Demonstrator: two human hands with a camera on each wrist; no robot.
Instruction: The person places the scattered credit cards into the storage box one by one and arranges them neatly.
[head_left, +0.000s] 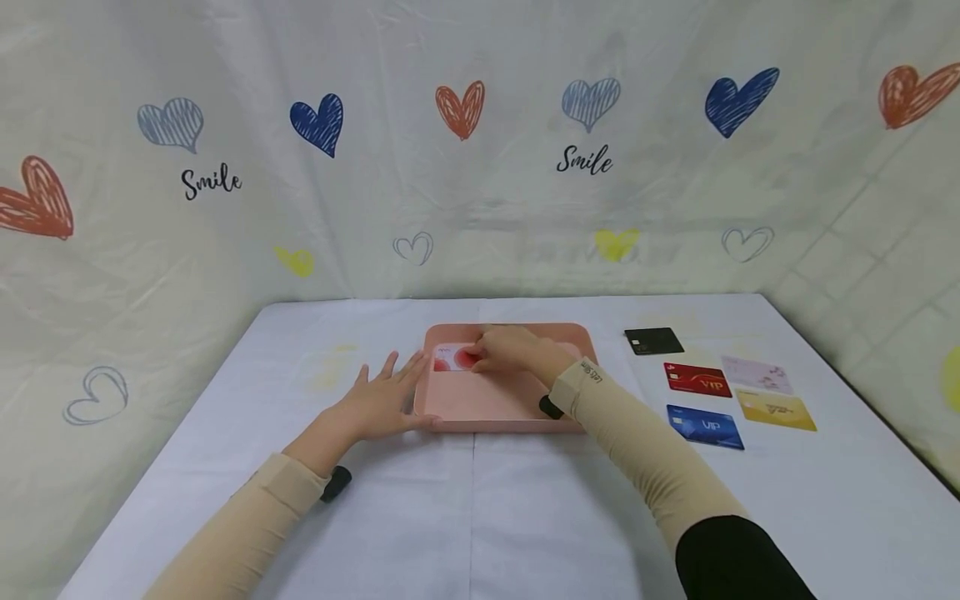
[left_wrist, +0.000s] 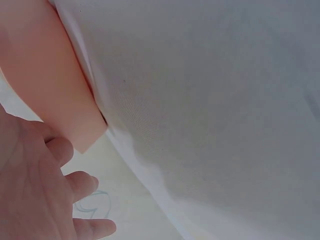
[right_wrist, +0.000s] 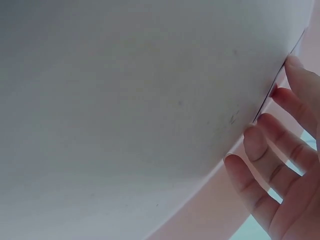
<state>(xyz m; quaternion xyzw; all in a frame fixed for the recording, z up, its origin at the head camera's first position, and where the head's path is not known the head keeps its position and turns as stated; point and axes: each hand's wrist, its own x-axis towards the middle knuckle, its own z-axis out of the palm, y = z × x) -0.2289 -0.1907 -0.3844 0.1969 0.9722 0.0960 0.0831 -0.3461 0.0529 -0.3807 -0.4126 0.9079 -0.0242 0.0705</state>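
Note:
A shallow pink tray lies on the table in the head view. Inside it, toward the back left, is a pale pink card with red round shapes. My right hand reaches over the tray and holds this card, thumb at its near side and fingers at its far side. In the right wrist view the card appears as a thin dark edge by the fingertips, close to the tray floor. My left hand is spread against the tray's left side, its thumb touching the front left corner.
Right of the tray lie a black card, a red VIP card, a blue VIP card, a gold card and a pale floral card. A white curtain with printed hearts hangs behind the table.

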